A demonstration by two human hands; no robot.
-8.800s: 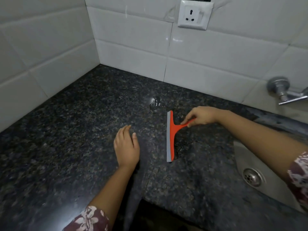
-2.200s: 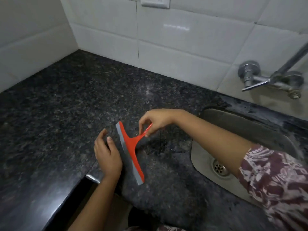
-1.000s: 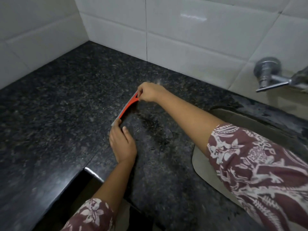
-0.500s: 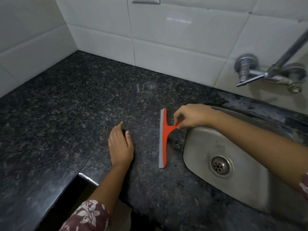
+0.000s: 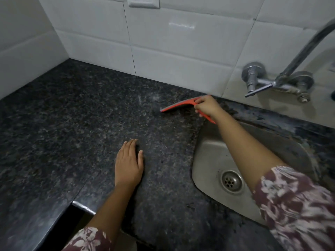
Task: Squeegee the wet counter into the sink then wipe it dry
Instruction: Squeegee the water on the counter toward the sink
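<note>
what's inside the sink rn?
Only the drain shows in the sink, on bare steel. The arm of the right hand, which grips the squeegee, crosses above and covers the basin's right side.

This is a kitchen, most likely in a home. A dark speckled stone surface (image 5: 72, 124) runs into a corner where two walls of large white glazed tiles (image 5: 181, 42) meet. A stainless steel sink (image 5: 210, 160) is sunk into the surface on the right, with a round strainer drain (image 5: 232, 181) in its floor. A chrome tap (image 5: 252, 75) with a lever handle and a long curved spout is mounted on the wall above the sink. A white socket plate (image 5: 143, 2) sits on the tiles at the top edge.
</note>
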